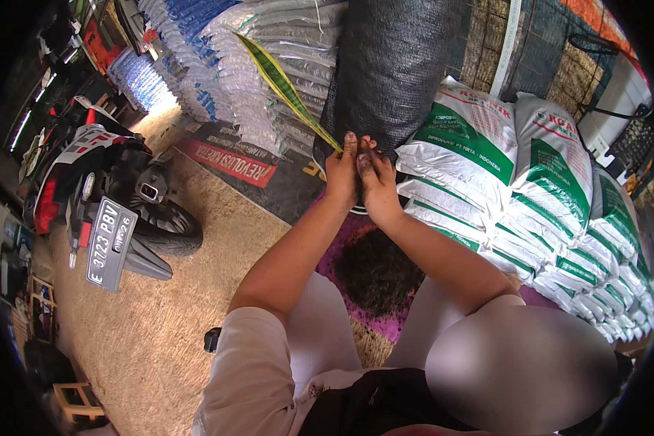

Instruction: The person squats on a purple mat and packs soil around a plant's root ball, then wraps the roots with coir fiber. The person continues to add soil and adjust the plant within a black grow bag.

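A snake plant leaf [278, 77], green with yellow margins, slants up and to the left from my hands. Its lower end disappears behind the thumb of my left hand [340, 171], which holds it. My right hand [380, 177] is pressed up against the left, fingers bent and smeared with dark soil. What lies between the palms is hidden. Below my wrists, a heap of dark soil [379, 267] rests on a purple sheet [327, 253] between my knees. Part of a dark object with a pale rim [358, 209] shows just behind the hands.
A large roll of black mesh [395, 60] stands directly beyond my hands. White-and-green sacks [458, 133] are stacked at right, grey packs [300, 71] at upper left. A parked motorcycle [155, 218] stands at left, beside a printed banner [234, 163] on the floor.
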A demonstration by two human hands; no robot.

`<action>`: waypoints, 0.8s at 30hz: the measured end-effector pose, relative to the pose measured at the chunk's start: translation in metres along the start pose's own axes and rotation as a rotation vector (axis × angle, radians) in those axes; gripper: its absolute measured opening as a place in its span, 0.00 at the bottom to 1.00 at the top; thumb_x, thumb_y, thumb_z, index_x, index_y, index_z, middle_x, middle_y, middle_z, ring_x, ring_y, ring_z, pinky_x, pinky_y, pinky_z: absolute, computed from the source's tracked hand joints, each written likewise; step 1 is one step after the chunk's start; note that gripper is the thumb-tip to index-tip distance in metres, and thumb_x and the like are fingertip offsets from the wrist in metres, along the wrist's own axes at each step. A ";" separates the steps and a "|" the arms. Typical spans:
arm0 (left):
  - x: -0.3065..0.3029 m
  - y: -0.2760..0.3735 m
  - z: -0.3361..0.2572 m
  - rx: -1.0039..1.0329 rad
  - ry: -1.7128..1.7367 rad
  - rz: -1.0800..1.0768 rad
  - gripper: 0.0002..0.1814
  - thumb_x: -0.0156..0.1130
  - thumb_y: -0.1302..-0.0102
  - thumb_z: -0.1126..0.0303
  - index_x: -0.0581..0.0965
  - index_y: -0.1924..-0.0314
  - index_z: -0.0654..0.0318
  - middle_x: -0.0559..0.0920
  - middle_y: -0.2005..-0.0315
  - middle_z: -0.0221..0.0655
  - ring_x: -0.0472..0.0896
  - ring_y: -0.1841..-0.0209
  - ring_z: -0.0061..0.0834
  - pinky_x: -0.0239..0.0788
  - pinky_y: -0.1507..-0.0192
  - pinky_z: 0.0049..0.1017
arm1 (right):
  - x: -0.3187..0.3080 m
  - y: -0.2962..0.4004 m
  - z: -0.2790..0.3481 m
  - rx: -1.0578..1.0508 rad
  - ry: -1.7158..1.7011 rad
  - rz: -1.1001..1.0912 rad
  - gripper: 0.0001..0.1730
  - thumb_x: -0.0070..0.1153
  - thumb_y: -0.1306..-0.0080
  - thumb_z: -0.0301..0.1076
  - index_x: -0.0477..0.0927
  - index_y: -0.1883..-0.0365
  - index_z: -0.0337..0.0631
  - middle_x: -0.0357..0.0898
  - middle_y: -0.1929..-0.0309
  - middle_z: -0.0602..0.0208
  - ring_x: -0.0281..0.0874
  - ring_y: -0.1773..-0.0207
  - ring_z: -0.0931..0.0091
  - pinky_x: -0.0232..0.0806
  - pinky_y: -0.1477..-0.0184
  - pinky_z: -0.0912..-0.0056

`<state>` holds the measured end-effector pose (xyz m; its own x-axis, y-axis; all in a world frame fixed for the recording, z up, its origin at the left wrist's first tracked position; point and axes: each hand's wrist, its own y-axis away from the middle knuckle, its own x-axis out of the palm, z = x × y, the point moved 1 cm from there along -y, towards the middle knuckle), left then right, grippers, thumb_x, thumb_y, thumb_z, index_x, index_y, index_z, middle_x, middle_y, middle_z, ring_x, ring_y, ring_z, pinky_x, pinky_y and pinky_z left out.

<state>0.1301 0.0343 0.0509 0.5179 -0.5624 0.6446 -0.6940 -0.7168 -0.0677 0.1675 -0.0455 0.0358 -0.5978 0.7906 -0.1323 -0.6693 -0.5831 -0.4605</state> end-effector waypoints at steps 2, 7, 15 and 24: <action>0.002 0.004 -0.004 -0.006 0.077 -0.061 0.18 0.58 0.33 0.58 0.76 0.62 0.70 0.81 0.68 0.38 0.79 0.64 0.26 0.72 0.59 0.25 | 0.002 0.003 0.003 -0.222 0.256 0.019 0.29 0.36 0.29 0.46 0.68 0.40 0.32 0.56 0.36 0.37 0.49 0.32 0.50 0.42 0.33 0.50; 0.005 0.007 -0.023 0.027 -0.152 -0.008 0.14 0.60 0.35 0.62 0.78 0.63 0.68 0.79 0.73 0.33 0.77 0.73 0.22 0.70 0.72 0.22 | -0.011 -0.016 0.007 -0.082 0.073 0.081 0.28 0.39 0.29 0.49 0.68 0.40 0.38 0.54 0.35 0.40 0.52 0.33 0.55 0.48 0.36 0.53; 0.005 0.007 -0.019 -0.029 -0.487 0.005 0.06 0.53 0.39 0.74 0.78 0.66 0.64 0.73 0.81 0.26 0.67 0.85 0.16 0.58 0.84 0.18 | -0.029 -0.035 -0.003 0.332 -0.760 -0.049 0.23 0.40 0.29 0.47 0.70 0.44 0.42 0.70 0.47 0.60 0.68 0.48 0.69 0.61 0.47 0.60; 0.022 0.015 0.023 0.220 -0.265 0.125 0.14 0.56 0.34 0.65 0.76 0.54 0.69 0.78 0.62 0.35 0.75 0.58 0.23 0.65 0.52 0.23 | -0.011 -0.037 -0.018 0.397 -0.914 -0.112 0.27 0.34 0.28 0.54 0.70 0.45 0.42 0.72 0.50 0.63 0.68 0.46 0.69 0.57 0.40 0.66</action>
<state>0.1420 0.0017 0.0465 0.5673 -0.7181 0.4032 -0.6512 -0.6908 -0.3140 0.2064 -0.0293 0.0386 -0.5200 0.4949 0.6962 -0.7415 -0.6661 -0.0804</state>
